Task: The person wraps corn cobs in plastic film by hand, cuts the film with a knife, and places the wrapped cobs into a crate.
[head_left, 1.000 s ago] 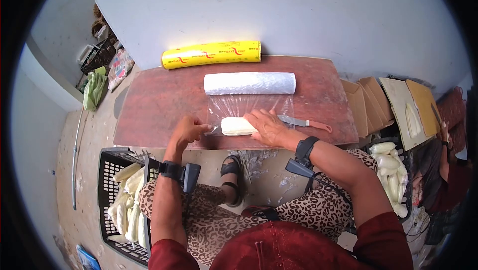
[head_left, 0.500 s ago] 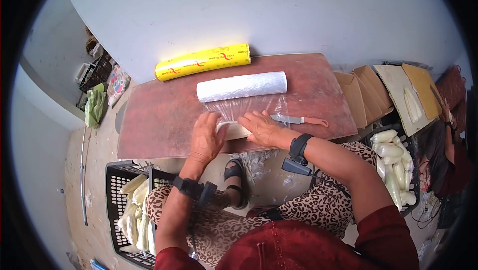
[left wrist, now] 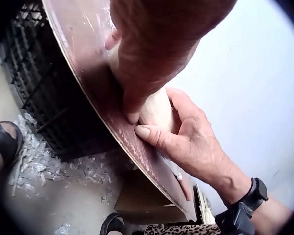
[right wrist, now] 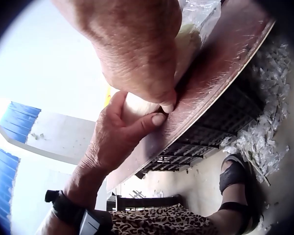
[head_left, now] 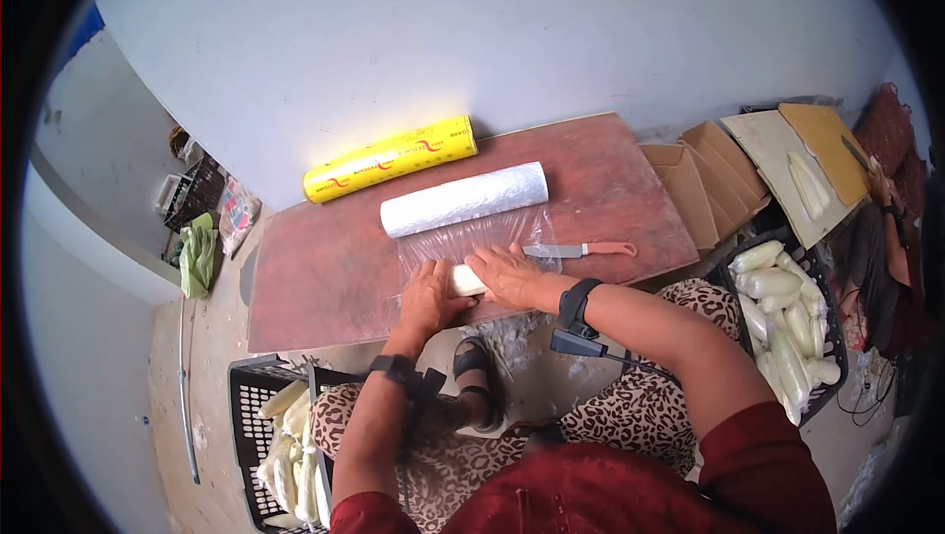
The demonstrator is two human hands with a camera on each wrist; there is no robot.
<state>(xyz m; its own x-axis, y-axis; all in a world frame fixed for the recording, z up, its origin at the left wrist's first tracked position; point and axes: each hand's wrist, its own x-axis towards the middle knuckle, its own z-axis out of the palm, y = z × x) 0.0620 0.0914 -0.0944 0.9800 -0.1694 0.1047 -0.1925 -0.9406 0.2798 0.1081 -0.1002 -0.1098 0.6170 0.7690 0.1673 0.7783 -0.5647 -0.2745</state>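
A pale, whitish vegetable bundle (head_left: 465,281) lies near the front edge of the reddish table, at the loose end of a clear cling film sheet (head_left: 492,231). My left hand (head_left: 428,300) grips its left end and my right hand (head_left: 507,278) its right end. In the left wrist view, thumbs nearly meet on the near side of the pale bundle (left wrist: 157,110); the right hand's fingers (left wrist: 183,105) reach over its far side. Film runs back to the cling film roll (head_left: 463,199). Much of the bundle is hidden under both hands.
Right of the film lies a knife (head_left: 581,251) with an orange-pink handle. A yellow printed roll (head_left: 389,158) rests at the back by the wall. Black crates with wrapped pale vegetables stand left (head_left: 241,426) and right (head_left: 835,337). Cardboard (head_left: 704,175) adjoins the table's right side.
The left hand has come from the film's left edge onto the bundle's left end, and both hands now sit closer together around it. The head view has turned, so the table appears tilted.
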